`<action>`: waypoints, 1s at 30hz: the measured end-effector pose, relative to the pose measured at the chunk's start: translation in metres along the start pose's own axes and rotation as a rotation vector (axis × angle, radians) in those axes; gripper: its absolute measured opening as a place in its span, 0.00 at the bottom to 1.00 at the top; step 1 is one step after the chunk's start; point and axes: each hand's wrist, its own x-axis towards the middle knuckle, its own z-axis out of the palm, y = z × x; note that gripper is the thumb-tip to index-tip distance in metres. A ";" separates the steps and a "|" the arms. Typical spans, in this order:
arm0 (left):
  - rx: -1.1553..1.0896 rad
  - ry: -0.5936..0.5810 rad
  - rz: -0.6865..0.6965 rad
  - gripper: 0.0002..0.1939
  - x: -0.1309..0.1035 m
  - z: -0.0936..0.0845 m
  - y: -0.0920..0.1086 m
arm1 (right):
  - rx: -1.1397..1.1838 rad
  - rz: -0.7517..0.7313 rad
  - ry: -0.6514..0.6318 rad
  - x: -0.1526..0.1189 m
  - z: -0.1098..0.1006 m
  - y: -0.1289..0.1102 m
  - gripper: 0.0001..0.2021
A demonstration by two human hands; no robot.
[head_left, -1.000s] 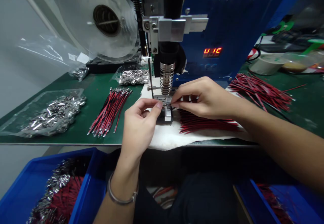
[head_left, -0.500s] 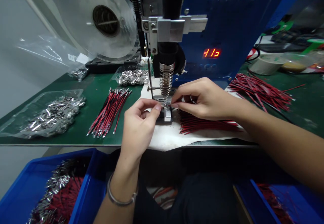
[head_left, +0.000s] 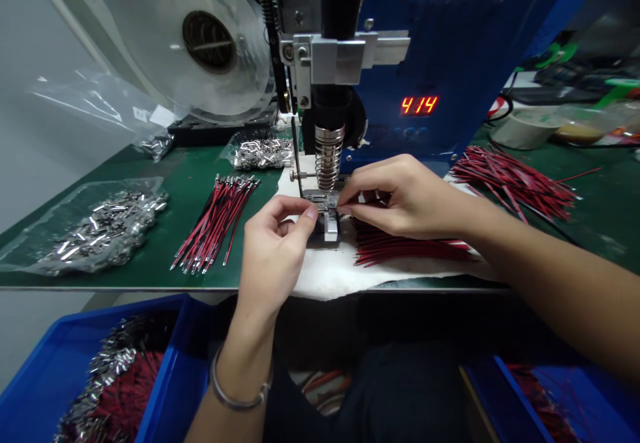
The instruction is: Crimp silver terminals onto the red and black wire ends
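Observation:
My left hand [head_left: 277,243] is pinched closed at the left side of a small metal fixture [head_left: 331,224] under the machine's spring-wrapped tip [head_left: 329,156]. What its fingertips hold is too small to make out. My right hand [head_left: 395,196] is also pinched at the fixture's right side, and its fingertips hide whatever is between them. Beneath that hand, a bundle of red and black wires [head_left: 410,249] lies on white paper [head_left: 325,276]. Left of my left hand is another bundle of wires with metal ends [head_left: 215,223].
Bags of metal parts [head_left: 107,229] [head_left: 263,149] lie on the green table [head_left: 185,163]. A blue machine [head_left: 425,63] stands behind, beside a large reel [head_left: 200,43]. More wires [head_left: 515,179] lie at right. Blue bins [head_left: 173,363] [head_left: 525,396] sit below the table edge.
The lower red display on the machine now reads 414, where its digits were partly formed before. Both hands have stayed almost in place.

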 end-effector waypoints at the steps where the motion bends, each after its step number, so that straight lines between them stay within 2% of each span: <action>1: -0.001 0.000 0.001 0.06 0.000 0.000 0.000 | 0.000 -0.008 0.003 0.000 0.000 0.000 0.06; 30: -0.001 0.009 -0.043 0.07 -0.001 0.000 0.000 | 0.020 0.009 0.002 0.000 -0.001 -0.001 0.07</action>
